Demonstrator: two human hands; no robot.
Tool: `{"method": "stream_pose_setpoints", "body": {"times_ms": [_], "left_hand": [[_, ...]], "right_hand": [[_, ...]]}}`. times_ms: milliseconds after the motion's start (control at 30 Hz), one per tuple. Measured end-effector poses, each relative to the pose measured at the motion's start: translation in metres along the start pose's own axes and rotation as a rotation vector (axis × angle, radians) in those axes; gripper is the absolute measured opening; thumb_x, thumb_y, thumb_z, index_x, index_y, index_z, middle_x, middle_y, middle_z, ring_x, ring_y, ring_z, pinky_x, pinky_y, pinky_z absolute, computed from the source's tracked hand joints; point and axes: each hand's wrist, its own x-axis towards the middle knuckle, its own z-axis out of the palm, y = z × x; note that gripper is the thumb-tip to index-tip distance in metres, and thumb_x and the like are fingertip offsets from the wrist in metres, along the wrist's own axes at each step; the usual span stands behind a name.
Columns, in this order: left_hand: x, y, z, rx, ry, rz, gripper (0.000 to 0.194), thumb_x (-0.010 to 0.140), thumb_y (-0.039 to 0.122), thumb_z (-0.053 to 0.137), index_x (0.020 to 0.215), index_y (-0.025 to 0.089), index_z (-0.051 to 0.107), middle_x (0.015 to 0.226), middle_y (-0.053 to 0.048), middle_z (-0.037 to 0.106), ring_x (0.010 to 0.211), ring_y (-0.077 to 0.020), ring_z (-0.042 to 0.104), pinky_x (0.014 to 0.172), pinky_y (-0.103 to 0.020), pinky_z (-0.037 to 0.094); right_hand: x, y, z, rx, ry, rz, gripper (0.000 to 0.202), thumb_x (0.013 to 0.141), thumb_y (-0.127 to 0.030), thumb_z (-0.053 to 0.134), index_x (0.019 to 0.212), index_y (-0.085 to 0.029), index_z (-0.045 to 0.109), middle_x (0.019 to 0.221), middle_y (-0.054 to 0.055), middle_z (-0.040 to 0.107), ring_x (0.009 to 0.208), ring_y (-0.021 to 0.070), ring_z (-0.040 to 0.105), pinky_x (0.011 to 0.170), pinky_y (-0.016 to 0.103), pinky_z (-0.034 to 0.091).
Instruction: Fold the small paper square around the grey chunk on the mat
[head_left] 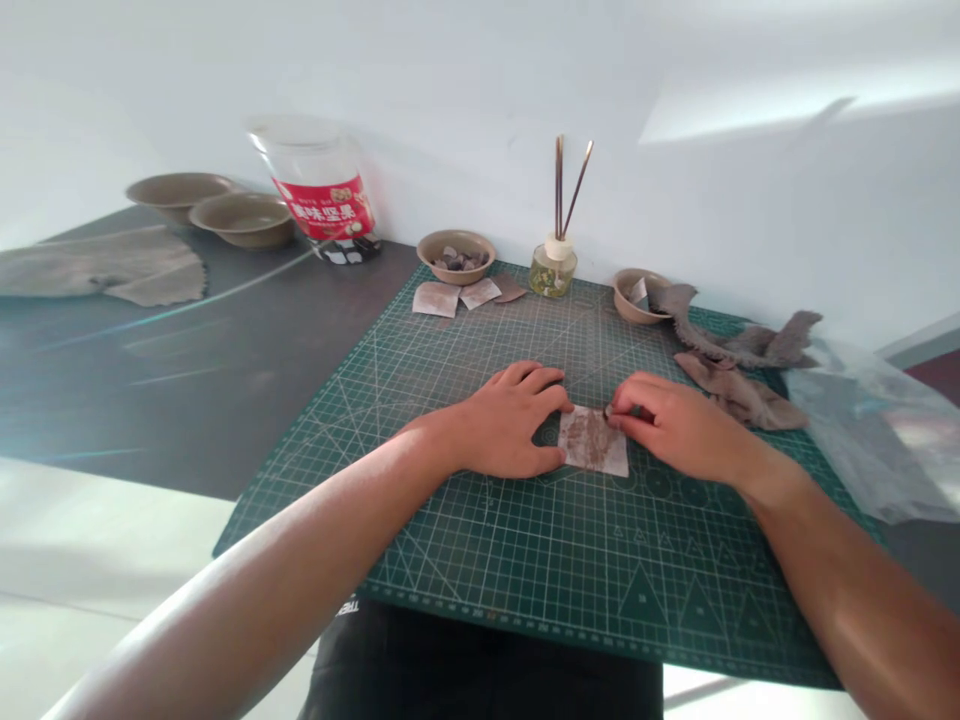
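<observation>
A pale square of what looks like sandpaper point(595, 440), smeared with brown dust, lies on the green cutting mat point(480, 530). My left hand point(514, 420) rests flat beside it with fingers spread, thumb and index finger touching its left edge. At the sheet's upper right corner, my right hand point(667, 420) pinches a small dark piece that looks like stone point(608, 410) against the surface. Most of that piece is hidden by the fingertips. Similar grey-brown pieces point(461, 260) fill a tan bowl point(427, 258) behind.
More sandpaper squares point(436, 298) lie before that bowl. A reed diffuser point(553, 268) stands by the wall. To the right are another bowl point(634, 310), crumpled grey-brown cloths point(750, 385) and a plastic bag point(877, 430). Leftward are a red-labelled jar point(322, 200), two bowls point(244, 220) and a cloth point(112, 265).
</observation>
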Motion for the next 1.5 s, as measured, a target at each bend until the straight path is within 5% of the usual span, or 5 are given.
{"method": "stream_pose_setpoints", "body": {"times_ms": [500, 667, 833, 1033, 1500], "left_hand": [[-0.001, 0.001, -0.002, -0.010, -0.014, 0.005, 0.053, 0.088, 0.054, 0.060, 0.131, 0.025, 0.052, 0.157, -0.009, 0.033, 0.147, -0.0351, 0.020, 0.118, -0.054, 0.023], [0.000, 0.000, -0.001, 0.006, -0.004, -0.001, 0.052, 0.087, 0.051, 0.061, 0.131, 0.024, 0.052, 0.157, -0.010, 0.032, 0.146, -0.0349, 0.021, 0.118, -0.052, 0.023], [0.000, 0.001, -0.001, -0.001, -0.015, 0.008, 0.053, 0.088, 0.053, 0.061, 0.131, 0.025, 0.051, 0.157, -0.009, 0.032, 0.146, -0.0349, 0.021, 0.118, -0.053, 0.023], [0.000, 0.000, -0.001, 0.011, -0.003, 0.001, 0.051, 0.088, 0.051, 0.061, 0.131, 0.025, 0.052, 0.157, -0.009, 0.032, 0.146, -0.0344, 0.022, 0.118, -0.052, 0.023], [0.000, 0.000, 0.000, 0.000, -0.001, 0.008, 0.053, 0.087, 0.053, 0.061, 0.131, 0.024, 0.052, 0.156, -0.010, 0.033, 0.146, -0.0351, 0.022, 0.118, -0.052, 0.024]], "right_hand": [[-0.002, -0.008, 0.002, 0.143, -0.177, -0.132, 0.011, 0.096, -0.028, 0.058, 0.086, -0.023, 0.060, 0.094, 0.001, 0.062, 0.082, 0.0166, 0.060, 0.072, 0.030, 0.045], [0.004, -0.003, 0.002, 0.094, -0.033, -0.025, 0.011, 0.096, -0.026, 0.058, 0.086, -0.022, 0.061, 0.093, 0.002, 0.064, 0.084, 0.0185, 0.061, 0.077, 0.033, 0.045], [0.001, -0.010, 0.002, 0.174, -0.169, -0.125, 0.012, 0.095, -0.026, 0.060, 0.084, -0.022, 0.060, 0.092, 0.001, 0.063, 0.083, 0.0165, 0.060, 0.074, 0.030, 0.045], [0.006, 0.000, 0.000, 0.071, -0.021, 0.002, 0.011, 0.095, -0.027, 0.060, 0.085, -0.021, 0.060, 0.092, 0.002, 0.062, 0.082, 0.0174, 0.060, 0.074, 0.032, 0.044], [0.001, -0.001, 0.001, 0.113, -0.129, -0.048, 0.013, 0.094, -0.027, 0.061, 0.082, -0.022, 0.058, 0.091, 0.001, 0.061, 0.081, 0.0169, 0.058, 0.073, 0.031, 0.043]]}}
